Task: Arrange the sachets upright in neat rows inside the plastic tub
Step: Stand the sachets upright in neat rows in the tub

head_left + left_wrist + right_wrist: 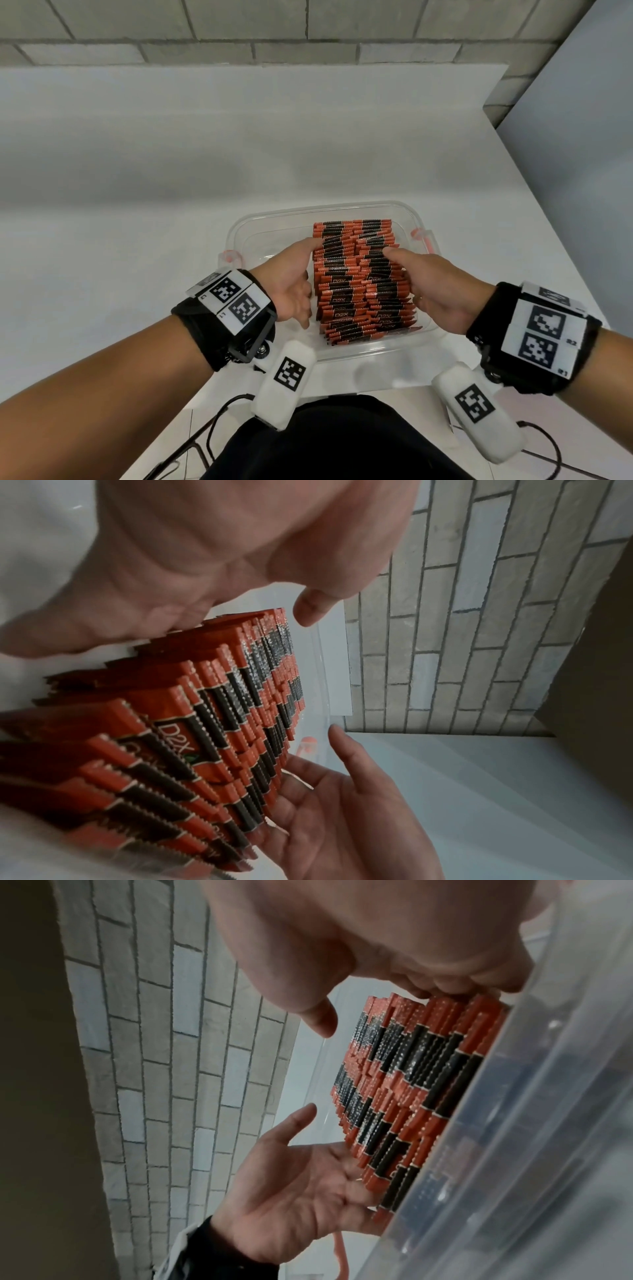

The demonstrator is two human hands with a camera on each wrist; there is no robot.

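A clear plastic tub (267, 219) sits on the white table in front of me. Inside it, orange-and-black sachets (356, 274) stand upright in two close rows, packed toward the tub's right side. My left hand (301, 284) lies flat against the left face of the block, fingers straight and thumb near the top edges. My right hand (424, 277) presses the block's right face, thumb resting on the sachet tops. In the left wrist view the sachets (219, 723) sit between my left hand (205, 561) and right hand (342, 818). The right wrist view shows the sachets (404, 1083) behind the tub wall (531, 1123).
Bare tub floor (267, 246) shows to the left of the rows. An orange latch (423, 236) sits on the tub's right rim. A brick wall (308, 31) backs the table and a grey panel (582, 137) stands at the right. Cables (212, 428) hang below the near edge.
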